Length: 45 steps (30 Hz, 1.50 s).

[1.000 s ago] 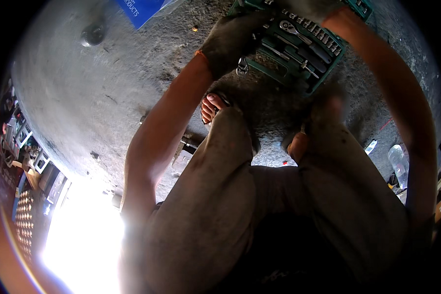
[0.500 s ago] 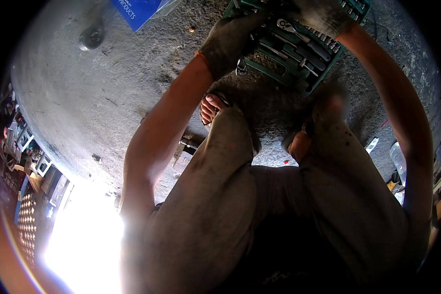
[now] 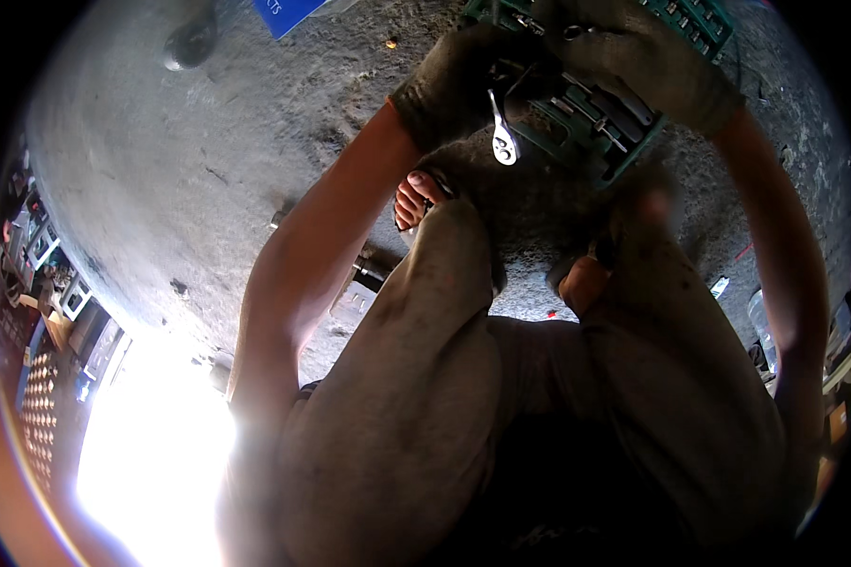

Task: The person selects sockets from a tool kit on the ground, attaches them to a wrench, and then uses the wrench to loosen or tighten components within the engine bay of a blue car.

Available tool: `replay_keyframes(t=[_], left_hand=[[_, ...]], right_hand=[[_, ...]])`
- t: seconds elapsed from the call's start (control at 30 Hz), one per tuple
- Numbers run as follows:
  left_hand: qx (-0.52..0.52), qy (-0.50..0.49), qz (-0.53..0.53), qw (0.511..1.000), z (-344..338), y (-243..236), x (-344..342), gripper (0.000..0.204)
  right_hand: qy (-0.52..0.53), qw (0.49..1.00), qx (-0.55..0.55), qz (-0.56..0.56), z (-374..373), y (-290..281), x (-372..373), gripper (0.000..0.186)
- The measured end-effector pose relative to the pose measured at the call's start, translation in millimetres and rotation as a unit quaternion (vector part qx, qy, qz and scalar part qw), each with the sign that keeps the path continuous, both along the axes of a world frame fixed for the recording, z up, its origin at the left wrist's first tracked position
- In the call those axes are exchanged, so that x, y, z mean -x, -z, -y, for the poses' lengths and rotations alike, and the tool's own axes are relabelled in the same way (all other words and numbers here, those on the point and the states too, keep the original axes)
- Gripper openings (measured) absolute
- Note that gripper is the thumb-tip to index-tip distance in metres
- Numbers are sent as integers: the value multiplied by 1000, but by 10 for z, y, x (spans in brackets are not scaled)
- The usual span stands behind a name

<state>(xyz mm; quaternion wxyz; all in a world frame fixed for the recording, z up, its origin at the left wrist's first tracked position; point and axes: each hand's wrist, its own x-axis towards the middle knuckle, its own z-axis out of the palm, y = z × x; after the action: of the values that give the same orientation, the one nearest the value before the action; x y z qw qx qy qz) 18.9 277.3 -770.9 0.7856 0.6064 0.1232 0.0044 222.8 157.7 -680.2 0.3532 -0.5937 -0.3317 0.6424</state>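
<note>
My left hand [image 3: 456, 83], in a dark grey work glove, is closed round a ratchet wrench [image 3: 504, 142]. The wrench's shiny head hangs below the fingers, pointing toward me, and its handle is hidden in the hand. My right hand [image 3: 657, 71], gloved too, lies over the green socket set case [image 3: 619, 170] on the ground. Its fingers are in shadow, so what they touch is hidden. Dark-handled tools [image 3: 619, 111] show in the case just under that hand. Rows of small sockets [image 3: 695, 21] sit along the far right part of the case.
Rough concrete ground [image 3: 284, 123] surrounds my feet, with a dark round object [image 3: 189, 45] and a blue printed package [image 3: 282, 13] at the far left. A clear plastic bottle [image 3: 762, 321] lies by my right knee. Clutter [image 3: 61, 302] lines the left edge beside bright glare.
The ratchet wrench in my left hand has swung right and come further out toward me. My right hand has moved nearer and now covers tools that showed in the case.
</note>
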Motion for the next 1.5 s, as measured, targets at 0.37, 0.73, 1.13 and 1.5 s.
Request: replay_keyframes(t=[0.37,0.73,1.13,1.5], left_hand=[[206,-34,-123,970,51,103,62,31],[325,-86,-163,928,34,177,70,35],[238,-30,-112,964,11,212,60,33],[269,-63,-169,946,51,12,-46,33]], right_hand=[[225,931,106,-267,264,412,-246,36],[210,944,49,-249,249,553,-360,33],[95,983,150,-35,158,547,-287,24],[-29,973,158,169,22,170,-119,31]])
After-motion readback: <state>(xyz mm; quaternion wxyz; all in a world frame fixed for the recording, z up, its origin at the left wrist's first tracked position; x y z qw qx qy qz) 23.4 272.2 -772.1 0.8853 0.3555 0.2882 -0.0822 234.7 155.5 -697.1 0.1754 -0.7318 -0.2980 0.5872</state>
